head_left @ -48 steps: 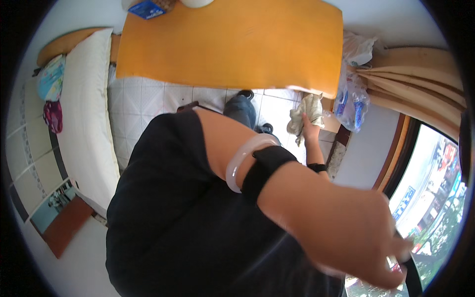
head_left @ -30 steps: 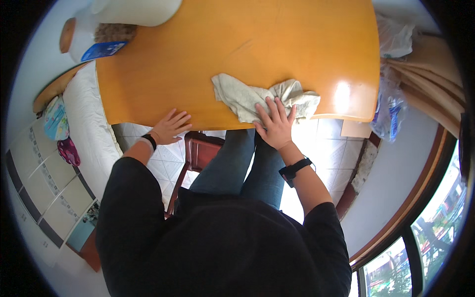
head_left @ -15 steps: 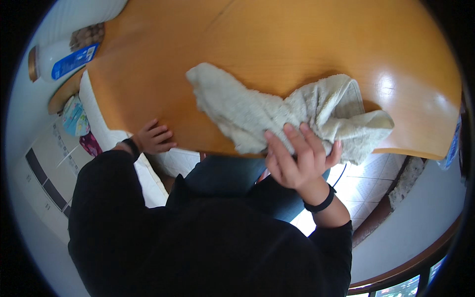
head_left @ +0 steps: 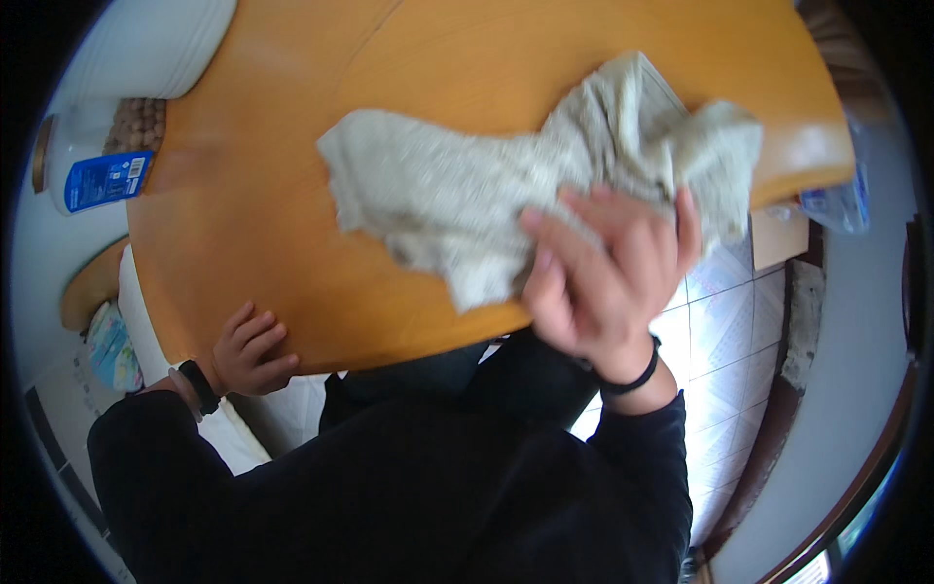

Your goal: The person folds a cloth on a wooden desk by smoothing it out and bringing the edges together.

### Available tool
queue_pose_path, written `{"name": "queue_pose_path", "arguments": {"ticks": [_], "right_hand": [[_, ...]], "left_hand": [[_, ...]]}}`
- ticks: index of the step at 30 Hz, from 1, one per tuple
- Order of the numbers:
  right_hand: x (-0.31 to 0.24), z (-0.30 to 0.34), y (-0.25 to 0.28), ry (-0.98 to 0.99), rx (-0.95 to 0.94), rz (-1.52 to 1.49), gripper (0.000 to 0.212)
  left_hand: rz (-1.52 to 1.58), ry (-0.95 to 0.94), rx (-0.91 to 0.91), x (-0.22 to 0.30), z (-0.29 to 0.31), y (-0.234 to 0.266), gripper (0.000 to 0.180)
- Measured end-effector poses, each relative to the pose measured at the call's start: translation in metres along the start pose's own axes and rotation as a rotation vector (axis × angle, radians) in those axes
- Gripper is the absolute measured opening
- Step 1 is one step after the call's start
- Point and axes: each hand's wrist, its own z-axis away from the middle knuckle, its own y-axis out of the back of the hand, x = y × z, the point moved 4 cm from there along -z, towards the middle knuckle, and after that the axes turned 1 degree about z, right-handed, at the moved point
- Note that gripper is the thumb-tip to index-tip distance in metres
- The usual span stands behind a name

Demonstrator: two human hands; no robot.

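Pressing the crumpled cloth (head_left: 506, 195) flat-palmed onto the table (head_left: 272, 224), right hand (head_left: 603, 282) wipes while left hand (head_left: 248, 350), fingers curled, braces its near edge.

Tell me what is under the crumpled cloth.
The cloth lies on the orange wooden table, with the right hand pressing its near edge. Bare tabletop shows all around; whatever is directly beneath the cloth is covered.

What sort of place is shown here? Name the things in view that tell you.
Probably a room in a home: a wooden table being wiped with a cloth under the right hand, a tiled floor, and a jar at the table's edge.
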Motion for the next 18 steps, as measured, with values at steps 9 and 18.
{"name": "queue_pose_path", "arguments": {"ticks": [9, 18], "right_hand": [[-0.021, 0.008, 0.002, 0.071, -0.002, 0.233, 0.024], [-0.033, 0.066, 0.035, -0.069, -0.241, 0.336, 0.051]], "left_hand": [[-0.027, 0.041, 0.021, 0.016, -0.019, 0.023, 0.060], [-0.066, -0.166, 0.428, 0.084, 0.036, -0.065, 0.036]]}}
